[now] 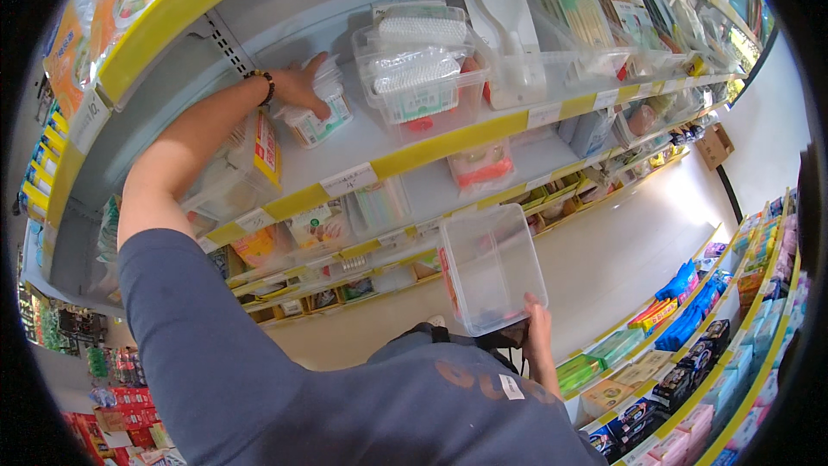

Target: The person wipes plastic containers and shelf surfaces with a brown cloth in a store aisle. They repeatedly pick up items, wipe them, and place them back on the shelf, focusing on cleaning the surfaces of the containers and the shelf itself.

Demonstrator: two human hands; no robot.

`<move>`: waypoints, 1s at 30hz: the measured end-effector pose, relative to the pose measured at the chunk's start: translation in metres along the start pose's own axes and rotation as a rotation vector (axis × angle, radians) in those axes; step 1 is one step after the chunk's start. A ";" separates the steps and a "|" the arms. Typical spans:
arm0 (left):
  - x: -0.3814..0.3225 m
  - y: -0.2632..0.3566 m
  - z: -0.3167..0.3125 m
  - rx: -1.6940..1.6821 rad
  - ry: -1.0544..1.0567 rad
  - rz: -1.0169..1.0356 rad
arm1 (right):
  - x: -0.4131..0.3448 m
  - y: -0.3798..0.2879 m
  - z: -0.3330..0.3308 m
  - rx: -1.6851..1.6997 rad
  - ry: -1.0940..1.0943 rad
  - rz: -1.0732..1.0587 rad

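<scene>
My left hand [299, 85], with a beaded bracelet at its wrist, reaches onto the upper shelf [381, 142]. Its thumb and fingers are around a small stack of clear-wrapped packs [323, 113] with green and white labels. Down in front of my body, my right hand [537, 323] grips the rim of a clear plastic bin [495, 259], which is tilted and shows nothing inside. A second clear bin [427, 100], holding packs of white cotton swabs [414, 71], stands to the right of the stack. Left of it sits another clear bin [239, 168] with a red and yellow label.
White rice paddles [504, 19] and packs of wooden chopsticks [582, 6] stand farther right on the shelf. Lower shelves hold packaged goods, including a pink-red pack [480, 165]. Across the aisle floor [595, 226], another rack carries several boxes and blue packs [686, 310].
</scene>
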State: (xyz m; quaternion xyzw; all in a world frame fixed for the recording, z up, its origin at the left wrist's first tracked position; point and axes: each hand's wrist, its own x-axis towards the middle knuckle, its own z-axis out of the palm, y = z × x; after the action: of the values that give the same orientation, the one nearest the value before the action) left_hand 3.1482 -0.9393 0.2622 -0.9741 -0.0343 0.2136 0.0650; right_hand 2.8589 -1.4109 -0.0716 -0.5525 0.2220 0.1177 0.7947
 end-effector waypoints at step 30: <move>-0.188 0.247 0.115 -0.210 0.556 0.772 | -0.038 -0.094 0.033 -0.019 -0.177 -0.166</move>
State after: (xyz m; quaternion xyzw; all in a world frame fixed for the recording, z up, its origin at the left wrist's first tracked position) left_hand 2.9396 -1.1881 0.2015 -0.9371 0.3270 -0.0506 -0.1109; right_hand 2.8737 -1.4117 0.0346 -0.5641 0.1031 0.1020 0.8129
